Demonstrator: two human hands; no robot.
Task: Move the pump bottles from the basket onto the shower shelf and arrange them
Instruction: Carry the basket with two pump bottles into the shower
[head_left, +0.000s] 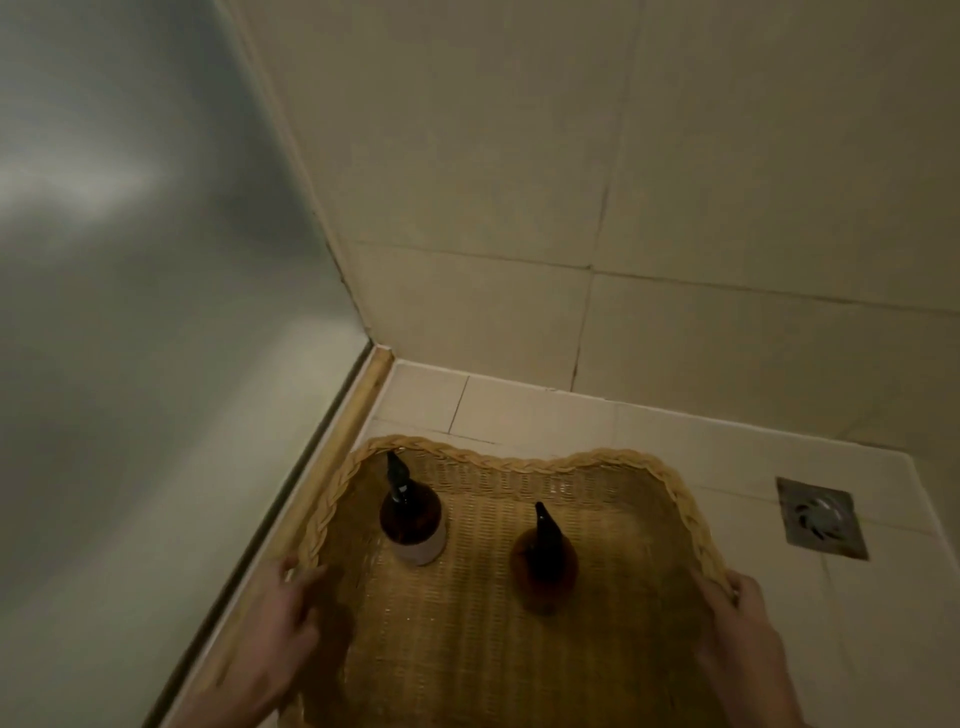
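Opening the task, judging by both bottles standing in the basket (519, 461) and no shelf showing; next, freeing one hand and lifting a bottle by its body. Gripping the left rim with the left hand (283, 621), fingers curling over it, past the labelled bottle (414, 522) and the amber bottle (543, 564), both upright, and clasping the right rim with the right hand (743, 621).

**newbie42:** so where's everything sitting?

**tilefan:** basket (519, 462) is on the floor (571, 415), tucked into the corner. The panel (130, 312) runs along its left and the wall (571, 208) is on the far side. Inside, the far-left bottle (413, 525) stands left of the nearer bottle (543, 566), well apart. The drain (821, 517) is off to the right. Left hand (280, 623) and right hand (743, 623) hold the near side rims.
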